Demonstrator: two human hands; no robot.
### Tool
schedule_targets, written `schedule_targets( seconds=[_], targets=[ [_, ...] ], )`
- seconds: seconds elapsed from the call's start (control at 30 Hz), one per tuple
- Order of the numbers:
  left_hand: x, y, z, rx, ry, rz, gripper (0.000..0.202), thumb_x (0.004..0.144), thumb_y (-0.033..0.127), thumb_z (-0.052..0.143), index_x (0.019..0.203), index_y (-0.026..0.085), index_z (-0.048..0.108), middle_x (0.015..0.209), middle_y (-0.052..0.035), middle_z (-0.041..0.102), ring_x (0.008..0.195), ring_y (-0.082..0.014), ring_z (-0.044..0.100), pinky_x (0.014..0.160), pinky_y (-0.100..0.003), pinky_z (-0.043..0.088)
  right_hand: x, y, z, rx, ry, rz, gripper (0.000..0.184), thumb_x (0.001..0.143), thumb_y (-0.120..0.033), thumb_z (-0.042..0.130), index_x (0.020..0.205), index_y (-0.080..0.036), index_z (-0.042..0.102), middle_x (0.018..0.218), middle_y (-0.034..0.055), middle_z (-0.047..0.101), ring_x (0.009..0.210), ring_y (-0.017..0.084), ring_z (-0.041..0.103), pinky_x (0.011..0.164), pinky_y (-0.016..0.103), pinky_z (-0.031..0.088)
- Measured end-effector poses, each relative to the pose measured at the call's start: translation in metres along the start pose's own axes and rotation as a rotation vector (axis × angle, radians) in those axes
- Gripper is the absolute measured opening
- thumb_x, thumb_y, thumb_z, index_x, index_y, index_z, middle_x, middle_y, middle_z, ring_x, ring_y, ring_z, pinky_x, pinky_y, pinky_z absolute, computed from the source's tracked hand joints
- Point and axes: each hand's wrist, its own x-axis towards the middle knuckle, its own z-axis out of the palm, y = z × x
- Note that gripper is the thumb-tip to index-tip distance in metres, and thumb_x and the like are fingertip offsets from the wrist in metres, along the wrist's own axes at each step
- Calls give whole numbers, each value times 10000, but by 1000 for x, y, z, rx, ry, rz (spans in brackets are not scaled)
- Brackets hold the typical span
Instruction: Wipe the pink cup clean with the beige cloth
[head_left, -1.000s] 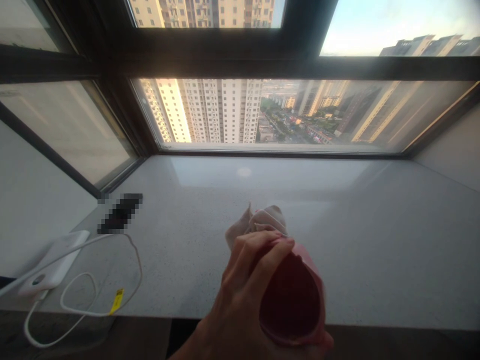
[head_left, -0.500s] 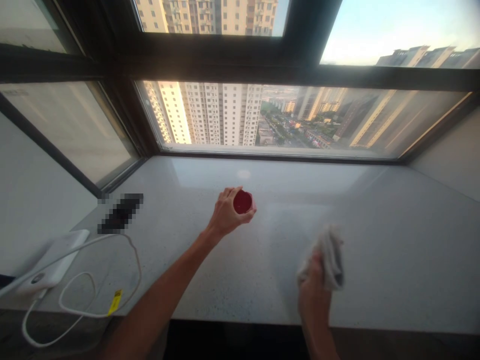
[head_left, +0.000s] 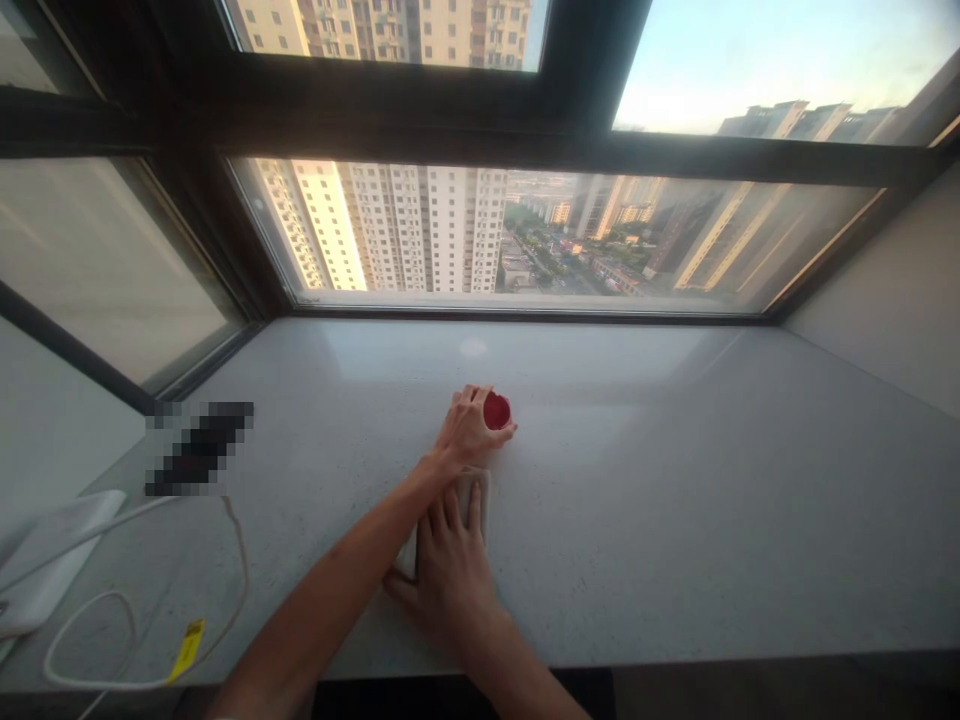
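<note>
My left hand (head_left: 466, 428) reaches out over the pale stone windowsill (head_left: 675, 470) and is wrapped round a small red cup (head_left: 496, 410) that stands upright near the sill's middle. My right hand (head_left: 448, 570) lies flat, fingers stretched, on a light cloth (head_left: 480, 492) pressed to the sill just under my left forearm. Most of the cloth is hidden beneath the hand and the arm.
At the left, a white power bank (head_left: 45, 565) with a looping white cable (head_left: 142, 620) and yellow tag lies near the sill's front edge. A dark blurred-out object (head_left: 199, 450) lies behind it. Window glass and a dark frame (head_left: 525, 150) close the back; a wall rises at right.
The right hand swung left with the cloth and pressed it flat on the sill under the left forearm. The left hand stayed out on the red cup, which now sits lower on the sill.
</note>
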Motion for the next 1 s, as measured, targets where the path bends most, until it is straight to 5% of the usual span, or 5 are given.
schedule_targets(
  seconds=[0.33, 0.53, 0.63, 0.8, 1.0],
  targets=[
    [-7, -3, 1, 35, -23, -25, 778, 854, 513, 831, 1499, 168, 570, 1407, -156, 634, 1268, -336, 618, 1130, -462, 540, -8, 14, -9, 137, -43, -60, 1132, 900, -684, 720, 1750, -126, 222, 1804, 199, 226, 1682, 477, 140, 1304, 807, -30],
    [-7, -6, -14, -20, -70, -33, 811, 926, 718, 690, 1552, 229, 525, 1564, -144, 593, 1389, -343, 606, 1188, -503, 499, -10, 64, -65, 346, 191, 18, 482, 1092, -416, 510, 1513, -228, 651, 1502, 114, 701, 1425, 284, 639, 1274, 544, 437],
    [-4, -27, -31, -26, 9, -46, 659, 1080, 637, 449, 1588, 219, 496, 1630, -126, 561, 1490, -295, 546, 1249, -470, 452, 16, 125, -87, 264, 380, 200, 479, 1111, -365, 389, 1406, -203, 731, 1398, 133, 758, 1305, 267, 714, 1173, 474, 539],
    [-9, -90, -46, 377, 19, -159, 632, 1110, 472, 365, 1637, 143, 479, 1746, -154, 417, 1656, -356, 310, 1373, -555, 225, 62, 208, -70, -171, 88, 490, 627, 1114, -359, 321, 1640, -48, 464, 1733, 225, 412, 1649, 390, 311, 1316, 644, 267],
    [-20, -122, -39, 538, -156, -268, 698, 1107, 507, 292, 1694, 143, 394, 1793, -145, 319, 1676, -391, 262, 1365, -639, 184, 65, 226, -45, -356, -54, 496, 671, 1146, -429, 207, 1737, -117, 267, 1822, 177, 211, 1690, 400, 166, 1317, 714, 135]
  ],
)
